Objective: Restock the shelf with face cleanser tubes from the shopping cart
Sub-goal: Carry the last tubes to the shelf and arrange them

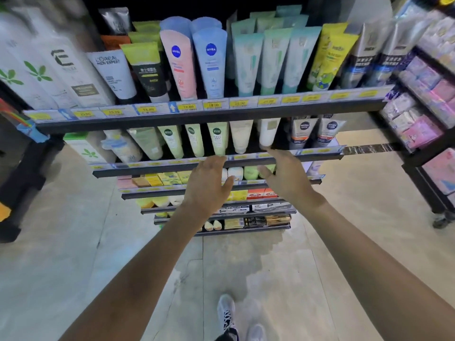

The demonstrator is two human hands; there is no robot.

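Both my hands reach toward the second shelf point(172, 166) of a black rack. My left hand point(209, 183) is spread with straight fingers, its tips at the shelf's front edge, and it holds nothing. My right hand point(285, 173) is also empty, fingers relaxed, its tips just under a white cleanser tube point(268, 131) standing cap down on that shelf. Beside it stand a cream tube point(241, 136) and several pale green tubes point(218, 137). The top shelf point(209, 114) carries pink point(178, 65), blue point(211, 62) and mint tubes point(270, 60). The shopping cart is not in view.
Lower shelves hold soap boxes point(167, 179) and small packs. A second rack point(428, 99) with pink and purple packets stands close on the right. White bottles point(37, 70) fill the top shelf's left end. Pale floor tiles point(73, 242) and my shoes point(229, 313) lie below.
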